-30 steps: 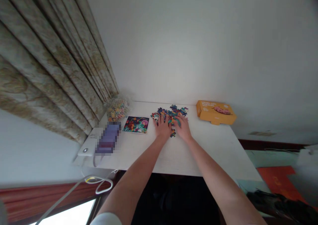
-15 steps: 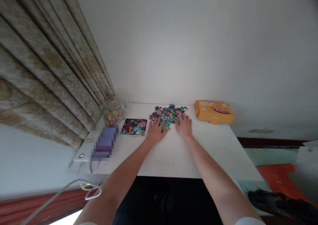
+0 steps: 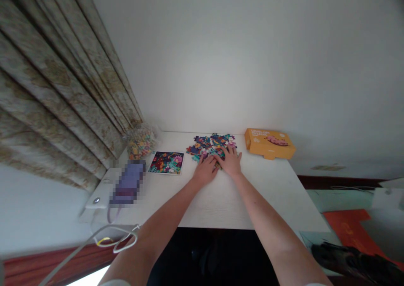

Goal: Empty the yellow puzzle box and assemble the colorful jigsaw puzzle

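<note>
A heap of colourful jigsaw pieces lies near the back of the white table. My left hand rests at the heap's near edge, its fingers curled in over some pieces. My right hand lies flat beside it with fingers spread on the right part of the heap. The two hands nearly touch. A colourful picture card lies flat to the left of the pieces.
An orange box sits at the back right of the table. A clear bag of coloured bits stands by the curtain. A purple item on a white device and a white cable are at the left edge.
Both hands spread apart at the near edge of the heap half a second ago and have now drawn together again, the left one curling over the pieces. The view shifted slightly.
</note>
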Demonstrator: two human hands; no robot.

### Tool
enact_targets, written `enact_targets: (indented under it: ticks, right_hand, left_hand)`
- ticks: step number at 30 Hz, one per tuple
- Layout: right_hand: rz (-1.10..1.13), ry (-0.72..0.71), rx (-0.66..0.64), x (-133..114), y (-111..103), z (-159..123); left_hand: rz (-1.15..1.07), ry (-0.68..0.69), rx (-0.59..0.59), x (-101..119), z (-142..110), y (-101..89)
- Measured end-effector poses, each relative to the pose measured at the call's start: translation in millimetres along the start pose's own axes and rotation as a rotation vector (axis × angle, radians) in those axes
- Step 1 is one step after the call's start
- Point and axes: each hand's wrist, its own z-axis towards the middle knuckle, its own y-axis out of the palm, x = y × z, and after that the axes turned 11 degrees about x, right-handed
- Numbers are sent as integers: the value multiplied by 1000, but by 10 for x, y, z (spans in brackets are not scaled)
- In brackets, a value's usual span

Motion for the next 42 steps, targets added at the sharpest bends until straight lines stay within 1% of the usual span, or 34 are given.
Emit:
enact_targets:
  ticks: [1, 2, 4, 5, 6, 7, 9, 11, 13, 16, 18, 21, 24, 26, 29, 32, 35, 38, 42]
  right_hand:
    - [-18, 3, -14, -16, -4, -4]
    - [-27, -6, -33, -29, -8, 1]
    - [-35, -42, -70, -46, -13, 34]
    - [-37, -59, -86, -52, -12, 59]
    - [-40, -73, -98, -59, -9, 88]
    - [-45, -81, -106, -69, -2, 120]
    - [-59, -54, -94, -94, 22, 186]
    - [-66, 12, -62, -117, 55, 244]
    - [-31, 33, -42, -113, 88, 287]
    - [125, -59, -41, -29, 118, 334]
    - [243, -89, -13, 52, 122, 358]
    - [314, -40, 39, 121, 112, 359]
    - [209, 21, 45, 72, 92, 258]
    - [109, 12, 20, 5, 69, 128]
    - [31, -49, -26, -71, 18, -92]
    - [27, -24, 13, -77, -24, -241]
    - [48, 76, 86, -46, -25, -270]
    - [57, 153, 135, -24, 10, -225]
    - [35, 204, 141, -33, 47, -166]
  left_hand:
    - [-4, 4, 15, -32, 32, -25]
    - [14, -23, 48, -80, 68, -58]
    - [95, -156, 126, -208, 145, -133]
    - [137, -227, 143, -272, 180, -165]
    - [171, -277, 135, -325, 206, -187]
    - [191, -300, 105, -359, 219, -199]
    - [199, -277, 27, -357, 199, -188]
    - [181, -214, -20, -273, 126, -146]
    - [132, -142, -43, -157, 39, -100]
    - [36, -59, -52, -43, -22, -72]
    - [1, -74, -31, -39, -1, -84]
    - [20, -128, 14, -108, 79, -107]
    - [89, -160, 61, -228, 180, -108]
    - [136, -195, 84, -328, 263, -100]
    - [168, -254, 94, -480, 392, -87]
    - [136, -245, 101, -585, 470, -87]
    - [109, -215, 118, -628, 479, -115]
    - [91, -226, 164, -627, 453, -178]
    - [93, -252, 263, -569, 355, -272]
